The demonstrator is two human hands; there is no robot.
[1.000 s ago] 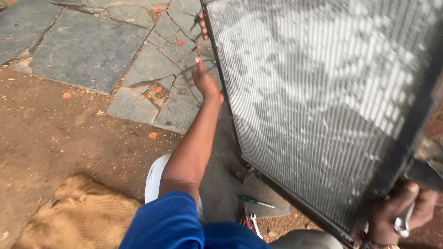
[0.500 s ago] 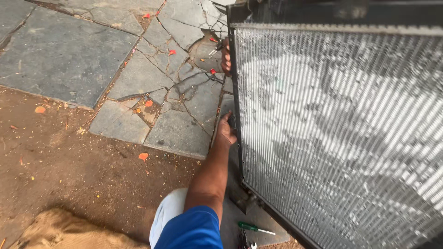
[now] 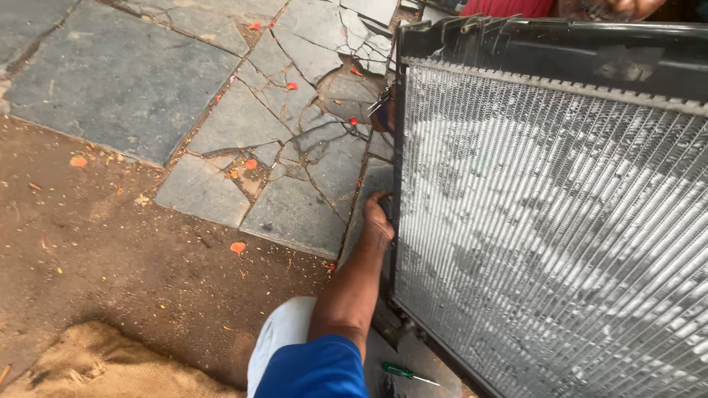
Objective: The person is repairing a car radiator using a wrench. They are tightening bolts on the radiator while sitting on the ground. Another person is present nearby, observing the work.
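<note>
Head view looks down on a large radiator [image 3: 560, 221] standing upright on edge, its silver fins filling the right of the frame under a black top tank [image 3: 560, 48]; the left hand [image 3: 376, 221] grasps its left side frame, fingers [image 3: 382, 199] curled round the edge; the right hand is out of sight, so its grip cannot be told; another person's hand [image 3: 383, 110] touches the same edge higher up; below lie cracked stone paving [image 3: 243, 118] and bare dirt [image 3: 96, 243]; a green-handled screwdriver [image 3: 404, 371] lies near the radiator's lower corner; burlap sacking [image 3: 88, 368] lies at lower left.
</note>
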